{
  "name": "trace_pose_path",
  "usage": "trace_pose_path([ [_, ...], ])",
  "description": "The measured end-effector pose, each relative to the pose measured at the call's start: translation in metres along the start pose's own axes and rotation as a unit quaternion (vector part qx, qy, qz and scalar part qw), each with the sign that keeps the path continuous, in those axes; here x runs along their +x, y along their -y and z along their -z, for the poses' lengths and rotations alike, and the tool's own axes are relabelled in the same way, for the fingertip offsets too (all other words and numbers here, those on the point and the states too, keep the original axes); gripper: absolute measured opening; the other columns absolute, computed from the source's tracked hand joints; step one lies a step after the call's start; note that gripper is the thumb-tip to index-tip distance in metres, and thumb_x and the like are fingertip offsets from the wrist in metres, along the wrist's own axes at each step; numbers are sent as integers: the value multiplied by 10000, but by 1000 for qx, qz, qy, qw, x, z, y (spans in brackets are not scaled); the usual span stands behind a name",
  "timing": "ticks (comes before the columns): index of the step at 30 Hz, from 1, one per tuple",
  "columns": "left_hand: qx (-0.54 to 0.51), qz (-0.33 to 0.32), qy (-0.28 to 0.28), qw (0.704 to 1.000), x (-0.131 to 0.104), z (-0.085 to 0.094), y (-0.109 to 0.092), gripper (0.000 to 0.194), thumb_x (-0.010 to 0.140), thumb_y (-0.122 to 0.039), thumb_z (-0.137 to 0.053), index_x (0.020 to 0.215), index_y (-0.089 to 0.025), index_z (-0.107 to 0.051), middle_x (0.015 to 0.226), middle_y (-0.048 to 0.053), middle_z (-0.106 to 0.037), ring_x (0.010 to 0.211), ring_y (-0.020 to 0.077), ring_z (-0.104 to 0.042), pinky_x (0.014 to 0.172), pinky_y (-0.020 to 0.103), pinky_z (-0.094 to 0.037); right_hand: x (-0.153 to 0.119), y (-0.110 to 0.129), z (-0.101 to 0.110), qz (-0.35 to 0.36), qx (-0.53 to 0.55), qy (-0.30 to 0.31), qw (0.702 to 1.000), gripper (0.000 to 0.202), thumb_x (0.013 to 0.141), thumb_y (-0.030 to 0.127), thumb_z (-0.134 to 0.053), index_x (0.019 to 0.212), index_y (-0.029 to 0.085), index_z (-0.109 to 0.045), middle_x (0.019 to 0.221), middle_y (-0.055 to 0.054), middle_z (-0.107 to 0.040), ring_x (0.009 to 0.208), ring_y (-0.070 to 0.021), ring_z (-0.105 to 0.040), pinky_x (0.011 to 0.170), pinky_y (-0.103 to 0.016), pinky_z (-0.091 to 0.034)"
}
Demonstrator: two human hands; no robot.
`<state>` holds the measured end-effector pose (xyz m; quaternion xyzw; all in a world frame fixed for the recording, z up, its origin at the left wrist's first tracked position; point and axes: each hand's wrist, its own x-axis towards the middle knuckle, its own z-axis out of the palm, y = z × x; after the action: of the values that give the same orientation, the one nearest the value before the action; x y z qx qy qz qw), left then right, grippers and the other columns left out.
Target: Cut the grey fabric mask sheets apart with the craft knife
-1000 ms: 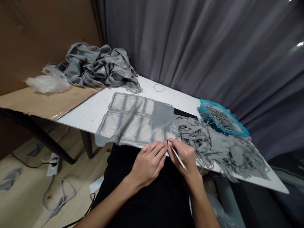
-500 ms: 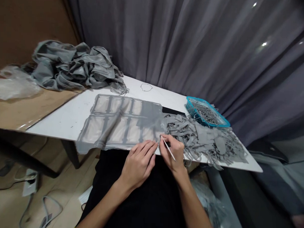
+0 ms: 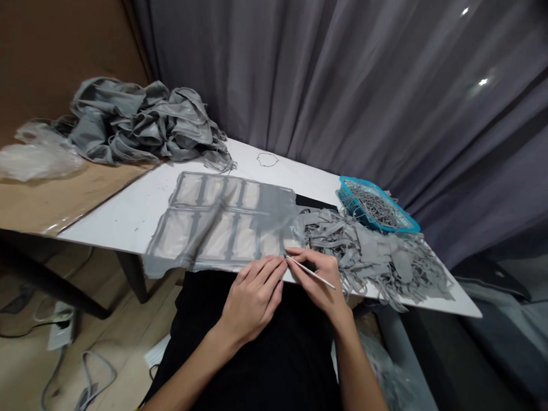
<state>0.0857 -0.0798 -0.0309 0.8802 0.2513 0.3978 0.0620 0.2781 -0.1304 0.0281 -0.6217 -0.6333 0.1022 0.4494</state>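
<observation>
A grey sheer fabric panel [image 3: 219,218] with rows of pale rectangular windows lies over the table's front edge. My left hand [image 3: 255,295] rests on its near right edge, with fingers pressed together on top and the thumb closed in below, gripping the hem. Close beside those fingertips, my right hand [image 3: 320,279] is closed around a slim white stick-like tool [image 3: 314,273]. The tool's tip meets the hem near the left fingertips; exactly what it touches is too small to tell.
Grey fabric scraps [image 3: 380,257] are heaped at the right. Behind them stands a blue basket [image 3: 406,222] of thin grey strips. Crumpled grey fabric pieces [image 3: 142,123] and a clear plastic bag [image 3: 37,155] lie at the left. A loop of thread [image 3: 267,160] lies on the white table [image 3: 130,209].
The white tool has tilted flatter, its rear end swinging right, and its tip has moved closer to the left fingertips. The left hand stays on the hem. The view has shifted slightly.
</observation>
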Motion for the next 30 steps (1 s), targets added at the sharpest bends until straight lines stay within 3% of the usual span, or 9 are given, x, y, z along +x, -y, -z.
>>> trace_pose_path([
  [8, -1, 1, 8, 1000, 0, 1, 0, 443, 1141, -195, -518, 1556, -184, -673, 1521, 75, -763, 1421, 263, -676, 1219, 408, -435, 0, -4, 0, 38, -36, 10, 999, 149, 1021, 208, -722, 907, 259, -803, 1182, -63, -891, 1057, -277, -870, 994, -394, -677],
  [16, 0, -1, 2, 1000, -1, 0, 0, 424, 1154, -211, -506, 1535, -169, -687, 1515, 76, -767, 1419, 260, -679, 1219, 405, -430, -1, -11, 1, 108, -141, 46, 983, 195, 1080, 216, -635, 1131, 256, -818, 1220, -91, -881, 1078, -267, -871, 919, -336, -684],
  [23, -8, 6, 7, 1000, 0, -1, -1, 423, 1145, -212, -516, 1530, -182, -691, 1515, 76, -768, 1419, 266, -684, 1223, 421, -438, -1, -14, -3, 170, -225, 24, 959, 209, 1098, 194, -595, 1175, 226, -787, 1095, -96, -896, 928, -235, -881, 803, -281, -653],
  [30, -16, 12, 11, 1000, -1, -1, -1, 450, 1121, -203, -535, 1546, -198, -685, 1515, 78, -766, 1417, 277, -684, 1213, 440, -457, -2, -12, -12, 150, -246, -21, 957, 187, 1109, 222, -589, 1106, 226, -777, 1026, -103, -893, 855, -229, -866, 746, -272, -613],
])
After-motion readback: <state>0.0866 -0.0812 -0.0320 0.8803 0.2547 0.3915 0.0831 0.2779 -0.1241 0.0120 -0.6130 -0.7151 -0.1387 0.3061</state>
